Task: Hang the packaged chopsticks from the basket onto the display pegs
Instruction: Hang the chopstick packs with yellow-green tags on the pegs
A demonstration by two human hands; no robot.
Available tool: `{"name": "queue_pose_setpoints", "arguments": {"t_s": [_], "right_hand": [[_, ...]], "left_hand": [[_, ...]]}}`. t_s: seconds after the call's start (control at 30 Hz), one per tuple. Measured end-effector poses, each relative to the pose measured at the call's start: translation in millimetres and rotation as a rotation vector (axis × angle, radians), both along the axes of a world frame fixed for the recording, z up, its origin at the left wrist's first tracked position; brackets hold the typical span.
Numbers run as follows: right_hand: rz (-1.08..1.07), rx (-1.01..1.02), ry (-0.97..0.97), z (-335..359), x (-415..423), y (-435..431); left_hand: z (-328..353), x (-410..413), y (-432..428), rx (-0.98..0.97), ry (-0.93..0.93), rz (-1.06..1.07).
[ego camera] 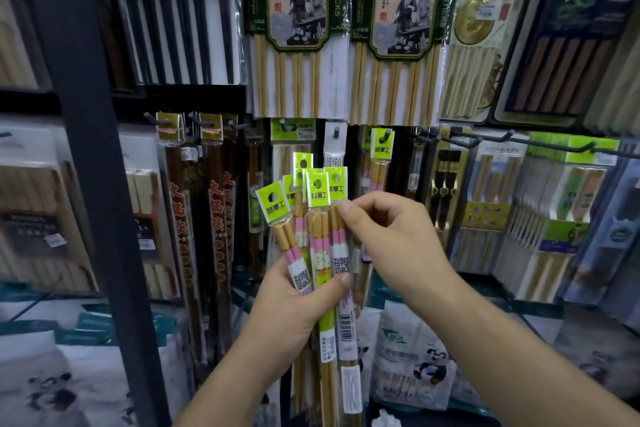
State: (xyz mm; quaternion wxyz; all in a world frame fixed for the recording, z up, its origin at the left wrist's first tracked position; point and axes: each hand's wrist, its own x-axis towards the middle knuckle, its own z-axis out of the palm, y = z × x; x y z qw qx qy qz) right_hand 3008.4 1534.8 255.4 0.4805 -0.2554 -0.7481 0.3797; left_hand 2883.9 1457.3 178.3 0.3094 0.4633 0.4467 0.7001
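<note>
A fanned bundle of chopstick packets (318, 239) is clamped in the left hand (294, 302), with the thumb pressed across the labels at mid-length and the fingers wrapped behind. The green header cards with their punched holes stand above that grip. The right hand (388, 239) is closed in a pinch on the rightmost packet, just above the left thumb, thumb and forefinger meeting on the wrapper below its header. The basket is not in view.

One packet appears to be in the course of being singled out. A matching packet (379, 163) is already hung on a peg (384, 137) above and to the right of the pinch, so that peg is the likely target. The packet is best drawn upward, clear of its neighbours, while the left clamp is kept firm. The pinch should be kept below the hole, so the header can be slid squarely onto the peg tip.
</note>
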Motion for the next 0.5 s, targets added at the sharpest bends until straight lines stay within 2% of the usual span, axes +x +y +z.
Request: {"name": "queue_pose_setpoints", "arguments": {"t_s": [0.2, 0.37, 0.5], "right_hand": [[-0.023, -0.023, 0.092, 8.1, 3.2, 1.8], [-0.131, -0.086, 0.282, 35.1, 11.1, 17.1], [-0.175, -0.068, 0.292, 43.1, 8.3, 28.3]], "left_hand": [[-1.1, -0.7, 0.8, -0.021, -0.010, 0.051], [-1.0, -4.1, 1.9, -0.026, -0.147, 0.053], [-0.1, -4.9, 2.4, -0.021, -0.140, 0.028]]}}
